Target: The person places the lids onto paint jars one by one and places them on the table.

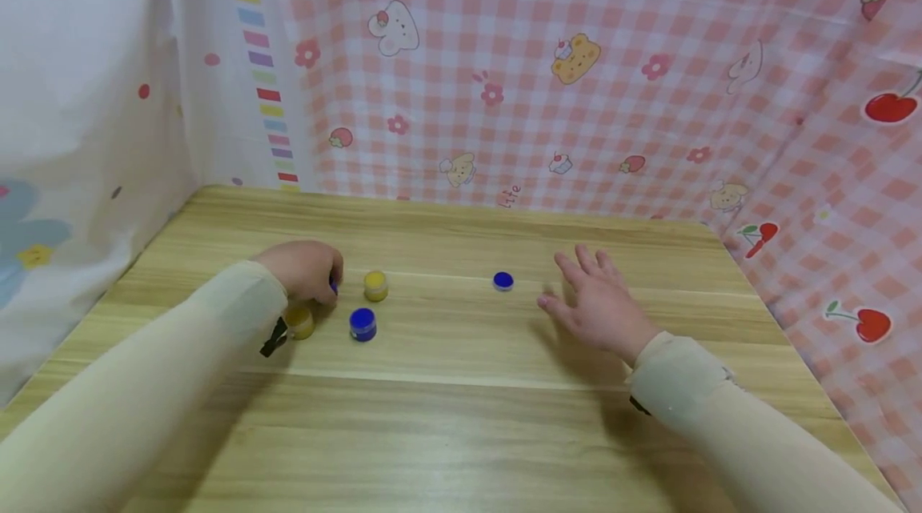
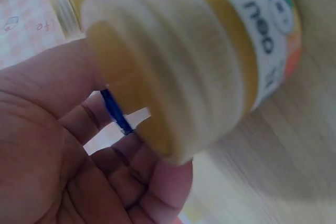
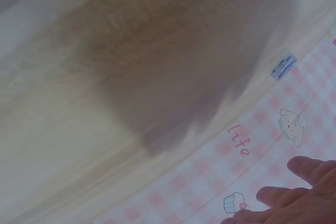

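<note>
My left hand (image 1: 306,269) pinches a small blue lid (image 1: 333,286), mostly hidden by the fingers. In the left wrist view, only the edge of that blue lid (image 2: 116,113) shows between thumb and fingers. Close beside this hand stands a yellow paint jar (image 1: 299,322), looming large in the left wrist view. Another yellow jar (image 1: 375,286) and a blue jar (image 1: 363,324) stand just to the right. My right hand (image 1: 601,309) hovers over the table with spread fingers and holds nothing. To its left lies a flat blue lid (image 1: 503,281).
A wooden table (image 1: 446,433) spans the work area. Pink checked cloth (image 1: 446,81) hangs along its back and right, and white cloth (image 1: 86,97) hangs at the left.
</note>
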A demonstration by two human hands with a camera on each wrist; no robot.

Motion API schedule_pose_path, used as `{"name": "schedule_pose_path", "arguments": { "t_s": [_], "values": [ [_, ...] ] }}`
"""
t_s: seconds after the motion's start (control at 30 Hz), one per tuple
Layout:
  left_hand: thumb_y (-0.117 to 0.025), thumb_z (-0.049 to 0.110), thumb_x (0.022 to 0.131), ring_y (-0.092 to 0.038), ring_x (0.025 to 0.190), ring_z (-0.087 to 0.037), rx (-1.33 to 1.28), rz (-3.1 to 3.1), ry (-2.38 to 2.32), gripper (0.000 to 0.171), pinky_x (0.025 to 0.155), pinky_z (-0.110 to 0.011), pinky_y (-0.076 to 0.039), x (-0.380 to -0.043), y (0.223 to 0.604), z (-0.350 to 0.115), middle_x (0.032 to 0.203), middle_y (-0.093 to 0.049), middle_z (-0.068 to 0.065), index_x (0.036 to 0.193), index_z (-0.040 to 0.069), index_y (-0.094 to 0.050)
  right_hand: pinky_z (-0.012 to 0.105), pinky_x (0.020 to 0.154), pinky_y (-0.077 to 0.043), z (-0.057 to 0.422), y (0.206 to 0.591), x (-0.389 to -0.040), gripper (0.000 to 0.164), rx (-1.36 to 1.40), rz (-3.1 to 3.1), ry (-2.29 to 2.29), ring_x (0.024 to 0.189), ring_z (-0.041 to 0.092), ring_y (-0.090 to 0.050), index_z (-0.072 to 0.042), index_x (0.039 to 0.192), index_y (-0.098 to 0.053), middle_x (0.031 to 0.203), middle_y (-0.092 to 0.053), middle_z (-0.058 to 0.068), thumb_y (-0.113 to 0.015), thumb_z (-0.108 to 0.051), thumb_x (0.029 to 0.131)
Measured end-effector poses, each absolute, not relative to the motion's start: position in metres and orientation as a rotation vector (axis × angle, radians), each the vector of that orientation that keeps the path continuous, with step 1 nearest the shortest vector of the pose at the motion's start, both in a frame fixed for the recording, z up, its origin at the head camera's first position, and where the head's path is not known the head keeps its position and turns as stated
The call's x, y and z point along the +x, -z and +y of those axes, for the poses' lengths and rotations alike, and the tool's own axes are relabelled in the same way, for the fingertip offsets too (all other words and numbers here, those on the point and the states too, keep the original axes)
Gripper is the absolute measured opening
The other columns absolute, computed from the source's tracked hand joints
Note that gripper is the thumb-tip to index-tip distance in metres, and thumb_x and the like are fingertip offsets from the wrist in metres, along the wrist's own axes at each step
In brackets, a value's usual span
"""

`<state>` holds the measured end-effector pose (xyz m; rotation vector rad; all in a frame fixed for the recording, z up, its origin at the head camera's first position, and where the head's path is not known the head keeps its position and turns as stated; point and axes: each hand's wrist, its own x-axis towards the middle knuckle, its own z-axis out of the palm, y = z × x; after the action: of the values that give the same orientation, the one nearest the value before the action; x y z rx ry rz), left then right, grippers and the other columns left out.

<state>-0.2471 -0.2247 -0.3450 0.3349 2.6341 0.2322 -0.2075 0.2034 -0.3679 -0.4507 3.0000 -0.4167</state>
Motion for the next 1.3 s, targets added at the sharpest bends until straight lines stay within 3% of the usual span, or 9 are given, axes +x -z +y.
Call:
{"name": "schedule_pose_path", "arguments": {
  "t_s": [0.23, 0.37, 0.73, 0.9, 1.0, 1.13, 1.3],
  "values": [
    [-0.078, 0.015, 0.09, -0.064, 0.085, -0.021, 0.332, 2.66, -0.236, 0.014, 0.072, -0.032, -0.053, -0.249, 0.351, -0.225, 0.097, -0.071, -0.004, 0.102, 0.01, -0.072, 0.059, 0.123, -0.035, 0.19, 0.37, -0.218, 0.063, -0.515, 2.971, 0.43, 0.15, 0.042, -0.044, -0.006, 0.158, -0.045, 0.16, -0.049, 0.02, -0.064, -0.035, 0.105],
    [-0.078, 0.012, 0.089, -0.063, 0.085, -0.021, 0.317, 2.673, -0.231, 0.011, 0.073, -0.033, -0.053, -0.25, 0.352, -0.224, 0.095, -0.071, -0.003, 0.098, 0.011, -0.072, 0.055, 0.118, -0.043, 0.175, 0.371, -0.229, 0.056, -0.578, 2.928, 0.369, 0.14, 0.038, -0.057, -0.008, 0.153, -0.053, 0.15, -0.061, 0.015, -0.067, -0.031, 0.104],
    [-0.077, 0.007, 0.084, -0.062, 0.08, -0.02, 0.304, 2.701, -0.214, 0.01, 0.069, -0.032, -0.051, -0.251, 0.353, -0.221, 0.087, -0.069, -0.002, 0.087, 0.014, -0.071, 0.049, 0.116, -0.046, 0.14, 0.373, -0.265, 0.051, -0.728, 2.852, 0.105, 0.132, 0.035, -0.063, -0.005, 0.147, -0.059, 0.139, -0.068, 0.017, -0.071, -0.023, 0.101],
    [-0.07, 0.001, 0.078, -0.058, 0.071, -0.019, 0.303, 2.714, -0.192, 0.014, 0.059, -0.03, -0.046, -0.251, 0.352, -0.216, 0.076, -0.064, -0.003, 0.073, 0.014, -0.065, 0.045, 0.105, -0.054, 0.133, 0.377, -0.273, 0.023, -0.806, 2.851, 0.046, 0.108, 0.026, -0.07, -0.006, 0.119, -0.075, 0.116, -0.077, 0.009, -0.071, -0.019, 0.101],
    [-0.069, 0.0, 0.077, -0.057, 0.069, -0.02, 0.287, 2.715, -0.199, 0.016, 0.058, -0.031, -0.045, -0.252, 0.355, -0.215, 0.074, -0.063, -0.004, 0.072, 0.013, -0.062, 0.043, 0.094, -0.057, 0.13, 0.378, -0.276, 0.011, -0.825, 2.854, -0.003, 0.09, 0.022, -0.067, -0.006, 0.103, -0.076, 0.099, -0.076, 0.007, -0.071, -0.015, 0.099],
    [-0.07, 0.002, 0.078, -0.057, 0.07, -0.021, 0.273, 2.719, -0.215, 0.014, 0.059, -0.031, -0.046, -0.253, 0.359, -0.216, 0.076, -0.063, -0.004, 0.075, 0.013, -0.063, 0.041, 0.085, -0.057, 0.125, 0.38, -0.278, 0.008, -0.767, 2.857, -0.015, 0.078, 0.02, -0.06, -0.007, 0.09, -0.072, 0.087, -0.071, 0.005, -0.071, -0.012, 0.097],
    [-0.067, 0.001, 0.077, -0.055, 0.067, -0.02, 0.261, 2.731, -0.233, 0.017, 0.056, -0.03, -0.043, -0.253, 0.36, -0.219, 0.072, -0.06, -0.003, 0.07, 0.014, -0.059, 0.04, 0.08, -0.054, 0.118, 0.38, -0.282, 0.017, -0.73, 2.867, -0.032, 0.073, 0.021, -0.053, -0.008, 0.081, -0.063, 0.079, -0.063, 0.005, -0.069, -0.009, 0.096]
  ]
}}
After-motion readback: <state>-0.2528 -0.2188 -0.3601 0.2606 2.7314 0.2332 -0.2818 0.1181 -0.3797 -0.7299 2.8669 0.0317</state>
